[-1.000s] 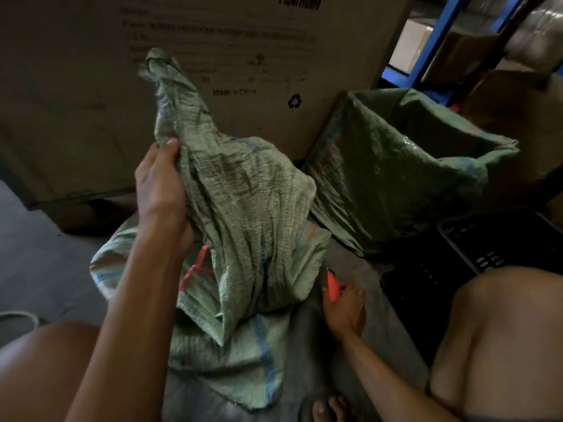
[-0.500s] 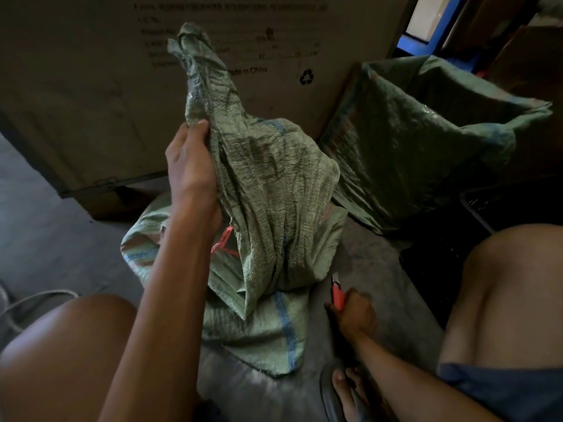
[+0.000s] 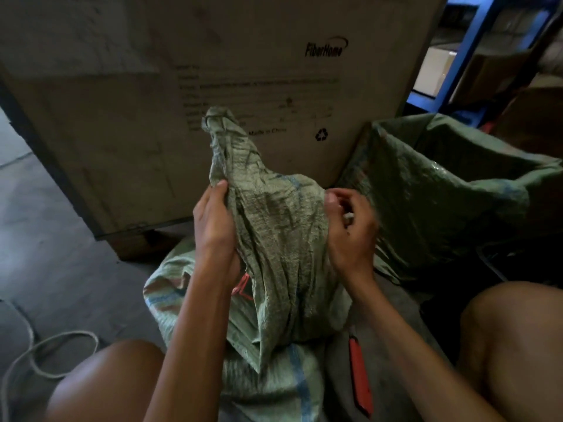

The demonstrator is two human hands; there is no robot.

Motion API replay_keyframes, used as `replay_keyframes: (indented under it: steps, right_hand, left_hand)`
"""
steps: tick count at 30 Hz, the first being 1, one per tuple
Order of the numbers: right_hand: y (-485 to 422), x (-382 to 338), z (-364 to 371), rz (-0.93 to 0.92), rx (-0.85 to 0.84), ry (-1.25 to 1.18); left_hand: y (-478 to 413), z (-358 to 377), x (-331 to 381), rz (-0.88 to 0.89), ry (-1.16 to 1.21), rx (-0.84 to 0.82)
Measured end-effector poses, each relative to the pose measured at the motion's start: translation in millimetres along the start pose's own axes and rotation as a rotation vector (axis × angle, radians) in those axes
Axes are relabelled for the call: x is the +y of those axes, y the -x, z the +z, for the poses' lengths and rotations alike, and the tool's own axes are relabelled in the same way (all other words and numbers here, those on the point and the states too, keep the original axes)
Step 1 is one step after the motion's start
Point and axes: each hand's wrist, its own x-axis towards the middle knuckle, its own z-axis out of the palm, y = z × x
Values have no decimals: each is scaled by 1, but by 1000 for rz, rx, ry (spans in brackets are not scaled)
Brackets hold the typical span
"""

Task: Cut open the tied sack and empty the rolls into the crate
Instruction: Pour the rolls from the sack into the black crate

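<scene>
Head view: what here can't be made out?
1. Rolls: none visible, head view; the cloth of the held sack hides any.
2. Crate: in deep shadow, cut off by the right edge.
3. Right hand: blurred; the white bit at its fingers is too small to identify, and its grip is unclear.

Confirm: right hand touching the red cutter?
Apart. Head view: the red cutter lies on the floor, while the right hand is up at the green sack, well above it.

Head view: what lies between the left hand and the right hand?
The crumpled green sack fills the gap in the head view: the left hand grips its left side, the right hand is at its right side.
</scene>
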Motion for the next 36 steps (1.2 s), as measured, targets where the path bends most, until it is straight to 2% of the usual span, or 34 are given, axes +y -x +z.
replay_keyframes:
  steps: [3,7,13,16,18,20,24,26,29,32,34,36]
  right_hand:
    - [-7,-12,15,-73,-348,131]
    - [-17,-15,21,-93,-465,92]
    - [-74,-13,-5,39,-378,95]
    - [-101,-1,-21,288,-185,7]
    - [-104,4,-26,501,-142,-150]
    - [-96,9,-25,629,-207,-224]
    - [-76,16,-11,830,-324,-380]
    - [-72,21,-2,936,-330,-560]
    - [-66,27,10,1044,-350,-732]
    - [-64,31,12,1149,-392,-813]
    - [-66,39,14,1172,-452,-750]
    - [-65,48,21,1157,-510,-646]
  left_hand:
    - [-4,-3,0,-78,118,-31]
    - [-7,-12,5,-8,81,-36]
    - [-22,-34,12,176,-33,59]
    - [-37,-50,13,250,-97,157]
    - [-43,-59,16,260,-124,217]
    - [-43,-56,16,201,-261,189]
    - [-27,-20,-8,-48,-659,-93]
    - [-27,-5,-31,-56,-694,-155]
    - [-39,8,-52,-86,-571,-92]
    - [-51,5,-56,-169,-440,64]
    - [-57,-1,-60,-250,-481,74]
    - [-63,-7,-70,-305,-620,40]
